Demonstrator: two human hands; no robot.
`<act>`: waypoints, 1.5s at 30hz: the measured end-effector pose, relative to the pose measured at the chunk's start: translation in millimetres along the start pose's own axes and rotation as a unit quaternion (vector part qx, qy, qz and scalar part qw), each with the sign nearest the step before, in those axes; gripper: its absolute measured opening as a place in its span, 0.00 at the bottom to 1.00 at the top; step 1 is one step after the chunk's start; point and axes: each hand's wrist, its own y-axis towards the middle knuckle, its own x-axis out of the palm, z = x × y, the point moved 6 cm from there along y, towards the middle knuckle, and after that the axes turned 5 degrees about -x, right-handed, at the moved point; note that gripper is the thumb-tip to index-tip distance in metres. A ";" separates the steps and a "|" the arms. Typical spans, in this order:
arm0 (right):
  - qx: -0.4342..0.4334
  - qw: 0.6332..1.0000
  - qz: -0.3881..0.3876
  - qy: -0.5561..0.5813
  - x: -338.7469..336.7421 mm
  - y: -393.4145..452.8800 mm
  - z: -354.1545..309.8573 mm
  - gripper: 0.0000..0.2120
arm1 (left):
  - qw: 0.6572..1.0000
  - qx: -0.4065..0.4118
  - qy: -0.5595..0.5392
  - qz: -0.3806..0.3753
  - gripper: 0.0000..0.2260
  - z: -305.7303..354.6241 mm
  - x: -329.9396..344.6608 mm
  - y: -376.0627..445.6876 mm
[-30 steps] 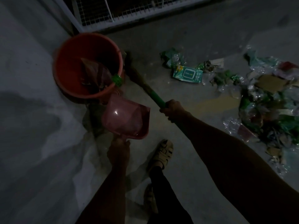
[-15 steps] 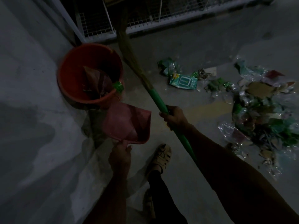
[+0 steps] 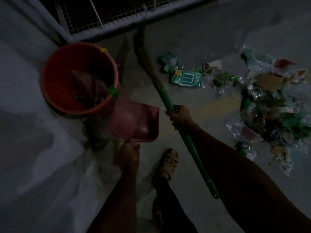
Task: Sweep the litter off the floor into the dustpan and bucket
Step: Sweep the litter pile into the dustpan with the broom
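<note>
My left hand (image 3: 129, 154) grips the handle of a pink dustpan (image 3: 134, 121), held just below an orange bucket (image 3: 55, 84) that has some scraps inside. My right hand (image 3: 180, 117) grips the green handle of a broom (image 3: 165, 100); its brown bristles reach up towards the wire fence. Litter (image 3: 272, 105) of wrappers, plastic and cardboard lies heaped on the floor at the right. A green wipes packet (image 3: 186, 79) lies nearer the broom.
A wire mesh fence (image 3: 117, 17) with a grey frame runs along the top. A pale wall (image 3: 25, 148) fills the left side. My sandalled foot (image 3: 168, 163) stands on the concrete floor between my arms.
The broom's bristles have swung up and away from the bucket towards the fence. More of the green handle shows below my right hand. The dustpan stays by the bucket.
</note>
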 end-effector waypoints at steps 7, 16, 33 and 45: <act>0.179 0.979 0.063 0.078 -19.9 39.0 65.0 0.16 | 0.996 0.058 0.061 -0.024 0.19 16.3 17.6 42.9; 0.284 0.898 0.233 0.242 -69.0 12.7 134.8 0.18 | 0.990 0.125 0.037 -0.054 0.13 61.1 13.1 52.6; 0.227 0.806 0.463 0.291 -162.8 -139.2 125.0 0.12 | 0.944 0.291 0.140 -0.069 0.13 157.9 -23.5 5.1; 0.221 0.798 0.519 0.212 -215.5 -252.5 218.3 0.14 | 0.957 0.264 0.085 -0.085 0.14 212.7 41.1 -95.6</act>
